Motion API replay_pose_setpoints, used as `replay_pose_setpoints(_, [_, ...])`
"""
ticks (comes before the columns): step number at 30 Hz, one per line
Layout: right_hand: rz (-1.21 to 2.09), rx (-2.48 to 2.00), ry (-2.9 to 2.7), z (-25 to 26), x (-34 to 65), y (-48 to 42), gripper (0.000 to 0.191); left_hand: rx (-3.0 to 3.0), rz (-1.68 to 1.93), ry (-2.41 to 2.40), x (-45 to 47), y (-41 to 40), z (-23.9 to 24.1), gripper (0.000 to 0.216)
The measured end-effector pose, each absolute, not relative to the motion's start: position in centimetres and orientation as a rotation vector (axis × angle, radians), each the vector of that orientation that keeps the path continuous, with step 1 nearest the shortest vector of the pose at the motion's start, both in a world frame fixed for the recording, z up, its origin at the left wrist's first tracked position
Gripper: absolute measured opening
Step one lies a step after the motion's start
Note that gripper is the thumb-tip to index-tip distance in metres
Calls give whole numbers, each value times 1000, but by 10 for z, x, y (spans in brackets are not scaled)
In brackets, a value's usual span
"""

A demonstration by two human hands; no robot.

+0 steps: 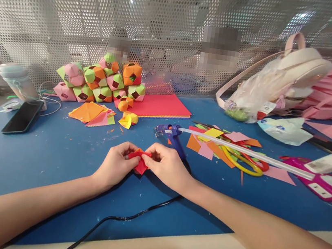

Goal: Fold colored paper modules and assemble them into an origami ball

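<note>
Between my two hands is a small folded red paper piece point(142, 166), with a bit of orange showing at its upper edge. My left hand point(119, 163) pinches its left side, thumb toward me. On the other side my right hand point(166, 166) grips it with thumb and fingers. Both hands are just above the blue table, and the fingers behind the paper are partly hidden. Beyond my right hand lies a blue glue gun point(174, 133) with a long clear glue stick. Small yellow folded paper point(127, 120) sits past my left hand.
Folded paper balls point(107, 81) are stacked behind red sheets point(165, 106). Square papers point(92, 112), a phone point(23, 117) and a cup point(16, 78) are left. Yellow-handled scissors point(240, 168), paper scraps point(210, 134), a pink power strip point(321, 183) and a bag point(303, 67) are right. A black cord point(128, 218) runs nearby.
</note>
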State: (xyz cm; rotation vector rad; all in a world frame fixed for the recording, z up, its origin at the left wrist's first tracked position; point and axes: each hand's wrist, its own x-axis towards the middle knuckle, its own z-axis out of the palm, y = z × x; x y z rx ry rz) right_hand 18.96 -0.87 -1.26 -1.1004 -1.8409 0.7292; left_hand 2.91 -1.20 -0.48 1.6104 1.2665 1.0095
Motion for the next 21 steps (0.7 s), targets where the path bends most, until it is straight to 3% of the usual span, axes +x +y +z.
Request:
replay_pose_setpoints(6, [670,-1073,-1882,-14,192,-8,11,1579,928,1226,31,-12,-4,5])
replay_pose_setpoints(13, [917,-1060,-1850,-9,194,-7,12,1495,1052,1234,29,-11,-5,4])
replay_pose_setpoints(21, [534,-1079,-1927,-14,186,-11,10,1593,1037,1236,28,-10,-11,6])
